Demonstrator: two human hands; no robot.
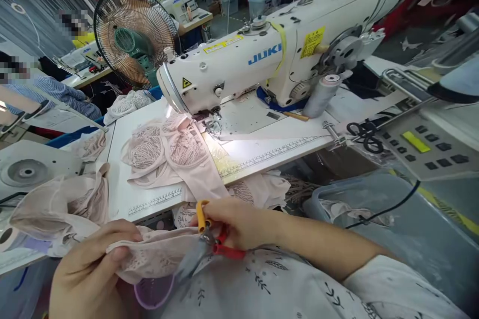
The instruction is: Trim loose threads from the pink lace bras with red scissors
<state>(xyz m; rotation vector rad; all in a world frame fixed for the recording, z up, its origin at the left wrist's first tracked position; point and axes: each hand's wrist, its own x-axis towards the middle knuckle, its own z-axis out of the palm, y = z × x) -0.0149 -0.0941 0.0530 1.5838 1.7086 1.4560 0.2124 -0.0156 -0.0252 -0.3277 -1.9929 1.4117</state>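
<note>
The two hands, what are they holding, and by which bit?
The right hand holds scissors by the yellow and red handles; the left hand pinches pale pink fabric by its edge.

The shirt is pale, near white, with a loose scatter of dark line-drawn plants. Taking the plastic bin as landmark, the printed cloth spreads to its left. Farthest from the bin is a small upright sprig; closer come a branching stem with paired leaves and one pointed leaf filled with fine veins. Nearer the bin sits a larger sprig, then a denser, net-like motif. The right sleeve, overlapping the bin's near side, is short and wide, with a plain edge. The right hand and left hand are bare.
</note>
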